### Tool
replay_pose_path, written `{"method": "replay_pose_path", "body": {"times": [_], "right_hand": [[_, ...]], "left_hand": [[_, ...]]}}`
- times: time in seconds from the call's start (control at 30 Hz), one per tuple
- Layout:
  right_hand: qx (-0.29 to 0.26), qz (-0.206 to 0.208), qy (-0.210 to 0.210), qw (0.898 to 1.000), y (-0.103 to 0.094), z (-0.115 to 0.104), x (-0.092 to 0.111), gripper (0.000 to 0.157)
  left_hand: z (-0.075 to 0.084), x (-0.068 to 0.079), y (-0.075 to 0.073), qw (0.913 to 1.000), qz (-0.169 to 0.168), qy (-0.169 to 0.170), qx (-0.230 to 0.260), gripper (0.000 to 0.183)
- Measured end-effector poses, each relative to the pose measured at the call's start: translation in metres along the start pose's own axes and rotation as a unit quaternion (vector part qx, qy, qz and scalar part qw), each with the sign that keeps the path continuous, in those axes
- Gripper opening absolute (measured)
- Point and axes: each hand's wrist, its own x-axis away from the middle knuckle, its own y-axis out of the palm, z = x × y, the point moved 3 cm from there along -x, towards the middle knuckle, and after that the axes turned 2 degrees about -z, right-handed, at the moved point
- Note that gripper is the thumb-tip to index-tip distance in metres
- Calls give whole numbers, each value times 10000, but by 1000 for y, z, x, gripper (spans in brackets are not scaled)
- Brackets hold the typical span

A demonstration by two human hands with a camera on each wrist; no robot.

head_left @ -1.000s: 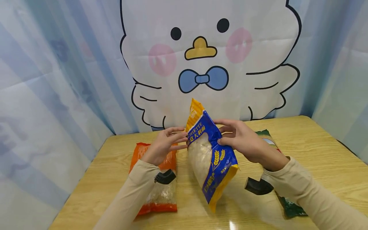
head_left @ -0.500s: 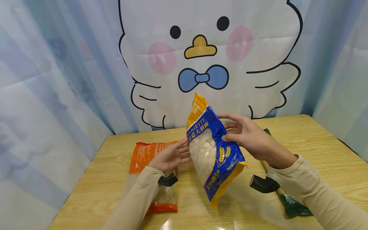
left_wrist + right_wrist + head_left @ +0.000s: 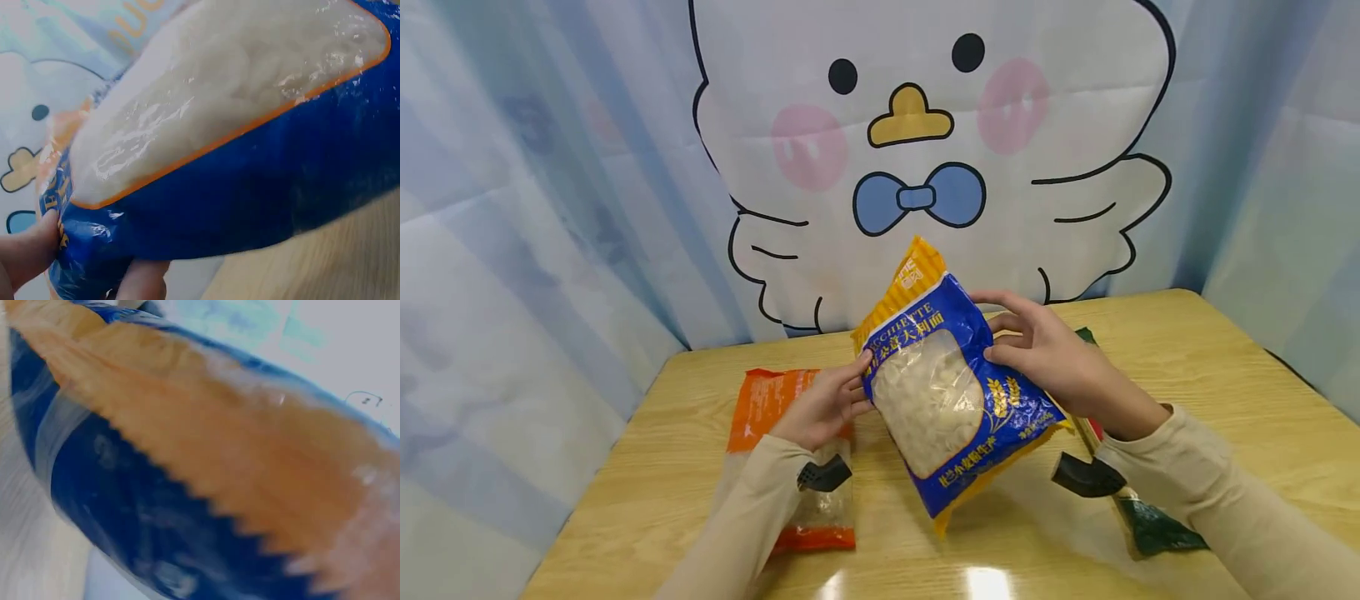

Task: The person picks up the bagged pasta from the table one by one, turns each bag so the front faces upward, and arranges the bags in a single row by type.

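Observation:
A blue and yellow bag of pasta (image 3: 928, 400) with a clear window is held tilted above the table in the head view. My left hand (image 3: 827, 404) grips its left edge, thumb on the front and fingers behind. On the opposite edge my right hand (image 3: 1048, 354) pinches the bag, thumb in front and the other fingers at the back. The left wrist view shows the bag's window (image 3: 231, 94) close up, with the left thumb (image 3: 31, 250) pressed on the plastic. In the right wrist view the bag's yellow serrated end (image 3: 206, 425) fills most of the picture, blurred.
An orange bag (image 3: 816, 537) with a clear window lies flat on the wooden table (image 3: 647, 467), partly under the left arm. A green bag (image 3: 1161, 529) lies at the right, mostly covered by the right arm. A curtain with a cartoon bird (image 3: 917, 250) hangs behind.
The pasta bag has turned so its front faces me more fully. My left hand has gone from touching its edge with extended fingers to gripping it; the right hand shifted slightly rightward.

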Motion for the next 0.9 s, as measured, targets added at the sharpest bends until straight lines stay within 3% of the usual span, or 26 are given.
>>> {"method": "replay_pose_path", "body": {"times": [0.2, 0.4, 0.67, 0.9], "right_hand": [[123, -65, 76, 9999, 3, 18, -6, 62], [552, 63, 253, 9981, 3, 32, -6, 61], [433, -266, 295, 9983, 6, 48, -9, 60], [422, -249, 394, 9980, 9, 59, -12, 54]], "left_hand": [[14, 8, -9, 9981, 381, 230, 430, 43], [23, 14, -2, 9968, 409, 295, 623, 38], [38, 24, 7, 9967, 352, 497, 528, 42], [46, 29, 13, 9958, 295, 683, 535, 37]]}}
